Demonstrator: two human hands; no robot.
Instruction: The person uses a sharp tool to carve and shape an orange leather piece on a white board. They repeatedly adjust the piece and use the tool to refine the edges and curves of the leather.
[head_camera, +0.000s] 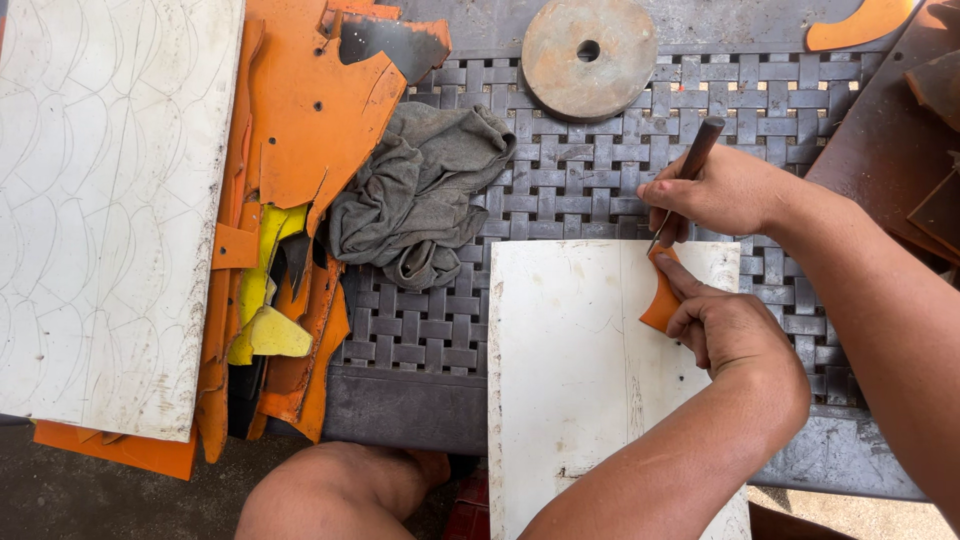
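Observation:
A white sheet (570, 370) lies on the grey woven table (590, 180) and overhangs its front edge. My left hand (735, 330) presses a small curved orange template (660, 305) flat near the sheet's top right, index finger stretched along it. Just above, my right hand (715, 190) grips a scribing tool with a dark handle (700, 148). Its thin metal tip touches the sheet at the template's upper edge. Both forearms come in from the lower right.
A crumpled grey cloth (420, 190) lies left of the sheet. A round rusty disc with a hole (588, 55) sits at the back. Orange and yellow offcuts (300, 130) pile at left beside a large white sheet with scribed curves (100, 200). Brown plates (890, 140) lie at right.

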